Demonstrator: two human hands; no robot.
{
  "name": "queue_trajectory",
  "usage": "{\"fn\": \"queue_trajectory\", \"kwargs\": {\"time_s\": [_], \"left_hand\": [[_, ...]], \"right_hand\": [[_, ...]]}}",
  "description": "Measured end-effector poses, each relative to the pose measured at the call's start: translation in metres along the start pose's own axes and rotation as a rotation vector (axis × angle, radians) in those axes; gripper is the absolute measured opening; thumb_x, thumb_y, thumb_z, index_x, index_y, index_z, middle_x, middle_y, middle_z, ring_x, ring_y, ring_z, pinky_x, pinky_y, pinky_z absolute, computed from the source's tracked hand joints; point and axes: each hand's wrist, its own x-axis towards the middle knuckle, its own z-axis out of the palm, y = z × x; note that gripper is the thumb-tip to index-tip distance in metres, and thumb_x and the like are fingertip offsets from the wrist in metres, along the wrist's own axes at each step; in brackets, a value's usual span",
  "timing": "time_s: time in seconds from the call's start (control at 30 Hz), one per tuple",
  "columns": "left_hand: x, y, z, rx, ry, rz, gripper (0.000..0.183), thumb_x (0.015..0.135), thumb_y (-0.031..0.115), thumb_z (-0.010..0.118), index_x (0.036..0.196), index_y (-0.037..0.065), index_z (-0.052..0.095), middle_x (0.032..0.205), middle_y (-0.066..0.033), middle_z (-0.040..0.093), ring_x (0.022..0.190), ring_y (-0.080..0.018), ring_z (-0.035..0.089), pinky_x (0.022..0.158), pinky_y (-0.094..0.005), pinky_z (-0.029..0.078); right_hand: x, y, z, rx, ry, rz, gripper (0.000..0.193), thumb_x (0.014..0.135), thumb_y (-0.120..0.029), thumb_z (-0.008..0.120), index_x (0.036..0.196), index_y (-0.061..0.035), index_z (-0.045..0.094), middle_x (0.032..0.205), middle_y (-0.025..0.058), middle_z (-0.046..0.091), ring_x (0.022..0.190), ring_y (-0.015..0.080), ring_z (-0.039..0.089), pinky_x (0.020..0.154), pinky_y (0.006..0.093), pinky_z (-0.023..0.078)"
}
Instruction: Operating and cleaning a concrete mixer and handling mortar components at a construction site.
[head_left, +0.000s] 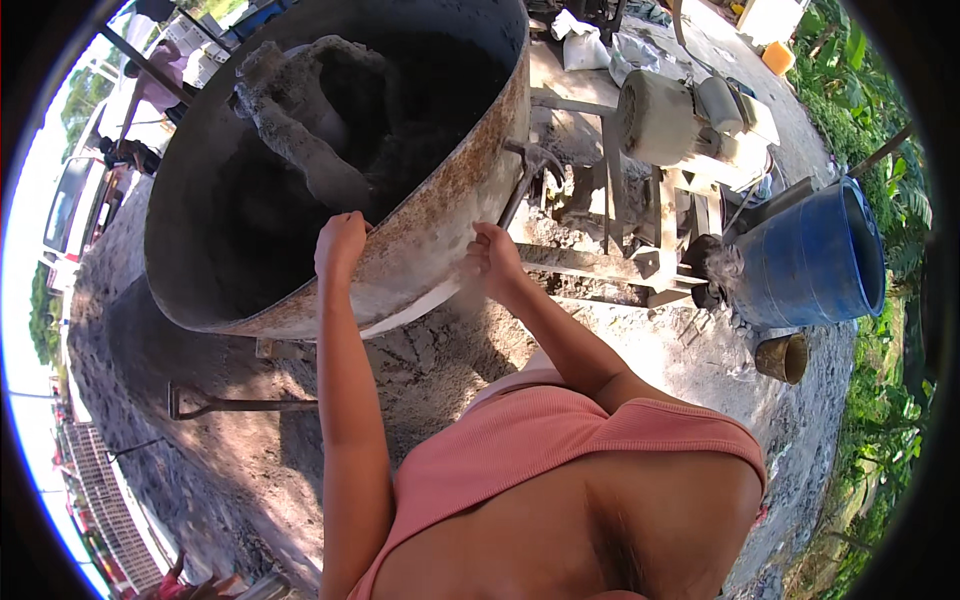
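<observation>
My left hand (342, 246) is closed over the near rim of a large round metal mixing drum (440, 215), whose outside is rusty and caked with grey. Inside the drum, a thick, crusted mixing arm (300, 150) curves above a dark interior. To the right, my right hand (496, 264) is a closed fist beside the drum's outer wall. From the top of that fist rises the handle of a claw hammer (522, 185), its head close to the drum's side near the rim. A faint dusty blur hangs below the fist.
A motor (655, 115) sits on a wooden frame (665, 225) right of the drum. Farther right are a blue barrel (810, 255) and a small bucket (781, 358). A D-handled tool (250, 404) lies low on the left. White sacks (582, 42) stand behind; a person (160, 80) is far left.
</observation>
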Motion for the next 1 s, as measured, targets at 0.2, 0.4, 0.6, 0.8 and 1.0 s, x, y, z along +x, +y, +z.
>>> {"fn": "queue_trajectory", "kwargs": {"time_s": [0.2,0.4,0.6,0.8,1.0], "left_hand": [[-0.015,-0.001,-0.015,-0.008,0.069,-0.122,0.039,0.082,0.031,0.039,0.1,0.01,0.065,0.108,-0.0164,0.061,0.102,-0.036,0.056,0.088,-0.0426,0.044],[-0.038,0.003,-0.013,-0.079,0.104,-0.107,0.037,0.083,0.031,0.04,0.095,0.009,0.066,0.102,-0.0147,0.063,0.094,-0.0362,0.059,0.083,-0.0436,0.048],[-0.041,0.007,-0.015,-0.132,0.134,-0.129,0.037,0.084,0.029,0.042,0.09,0.002,0.067,0.095,-0.0178,0.065,0.09,-0.0346,0.062,0.078,-0.0427,0.05],[-0.04,0.009,-0.01,-0.14,0.278,-0.118,0.034,0.082,0.026,0.046,0.083,0.002,0.069,0.088,-0.017,0.066,0.085,-0.0325,0.064,0.073,-0.0408,0.051],[-0.04,0.016,-0.016,-0.084,0.162,-0.057,0.038,0.085,0.03,0.043,0.086,0.001,0.068,0.087,-0.0155,0.066,0.085,-0.0324,0.063,0.074,-0.0407,0.051]], "right_hand": [[-0.003,-0.042,-0.013,-0.126,0.082,-0.339,0.037,0.086,-0.026,0.049,0.057,-0.0201,0.027,0.046,-0.0065,0.019,0.039,0.009,0.018,0.039,0.0271,0.019],[-0.051,-0.101,-0.027,-0.241,0.08,-0.946,0.035,0.089,-0.022,0.051,0.059,-0.0136,0.034,0.047,-0.0028,0.027,0.035,0.0078,0.025,0.032,0.0254,0.023],[-0.105,-0.16,-0.012,-0.064,-0.429,-1.04,0.033,0.087,-0.012,0.045,0.058,-0.0133,0.029,0.055,0.0018,0.029,0.05,0.0127,0.027,0.06,0.031,0.033],[-0.117,-0.183,0.015,0.148,-0.413,-1.22,0.035,0.08,-0.015,0.05,0.053,-0.0185,0.027,0.048,-0.003,0.021,0.043,0.0112,0.027,0.051,0.0278,0.029],[-0.067,-0.119,0.035,0.006,-0.251,-0.878,0.039,0.081,-0.012,0.049,0.054,-0.017,0.02,0.051,-0.002,0.02,0.047,0.0114,0.023,0.058,0.0285,0.034]]}}
